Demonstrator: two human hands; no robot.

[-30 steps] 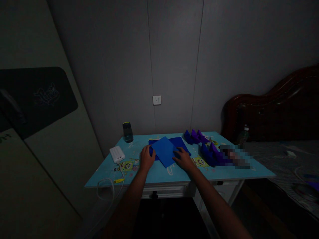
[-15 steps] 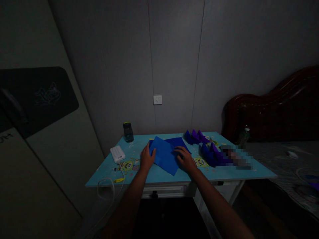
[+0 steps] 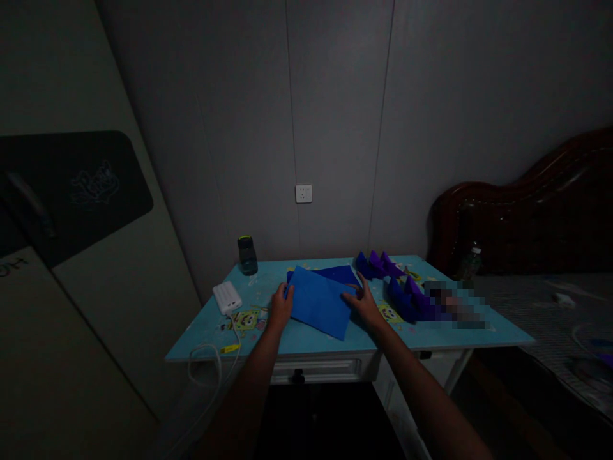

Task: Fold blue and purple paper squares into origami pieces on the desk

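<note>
A bright blue sheet of paper (image 3: 318,305) lies slightly turned over the front of the table. My left hand (image 3: 280,304) pinches its left edge, thumb toward the paper. At the right edge, my right hand (image 3: 364,303) holds the sheet between thumb and fingers, with one finger raised. Darker blue paper (image 3: 343,275) lies behind, partly covered by the bright sheet. To the right of my right hand stand folded blue and purple paper shapes, one group (image 3: 409,299) nearer and another (image 3: 376,264) farther back.
On the light blue table (image 3: 201,335) are a white power bank (image 3: 227,298) with a cable, a dark bottle (image 3: 247,255) and yellow-handled scissors (image 3: 412,275). A blurred-out patch (image 3: 454,305) covers something at right. A clear bottle (image 3: 471,263) stands beyond it.
The bright blue sheet has turned and spread to the right, showing more of its width. My right hand has shifted from lying on the paper to its right edge.
</note>
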